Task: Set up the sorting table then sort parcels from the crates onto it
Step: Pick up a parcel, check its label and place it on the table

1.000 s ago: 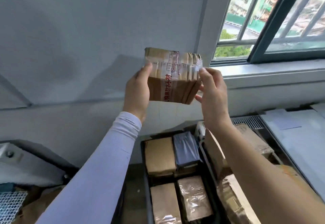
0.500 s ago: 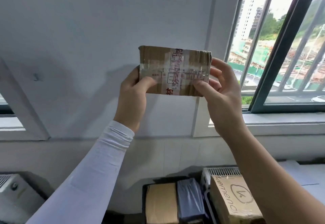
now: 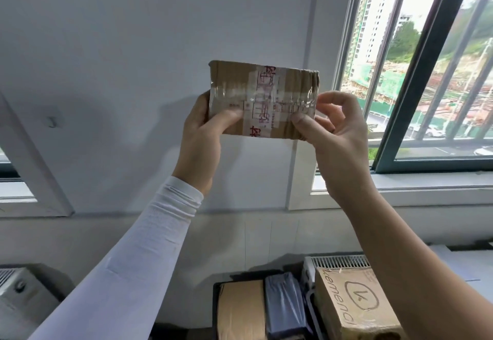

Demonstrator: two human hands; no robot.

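Observation:
A small brown cardboard parcel (image 3: 262, 91), wrapped in clear tape with red print, is held up at face height in front of the white wall. My left hand (image 3: 202, 137) grips its left end, thumb across the front. My right hand (image 3: 333, 129) pinches its lower right corner between thumb and fingers. Far below, a black crate (image 3: 217, 310) holds a brown parcel (image 3: 241, 310) and a grey-blue parcel (image 3: 284, 305). Beside it stands a cardboard box (image 3: 354, 302) with a circled mark.
A white wall fills the left and middle. A barred window (image 3: 416, 67) with a dark frame and a sill is at the right. White radiators sit low at the left edge (image 3: 16, 294) and behind the cardboard box (image 3: 338, 261).
The view tilted upward, so the crates dropped to the bottom edge. The parcel was turned so its taped face looks at me, and both hands shifted their grip on its ends.

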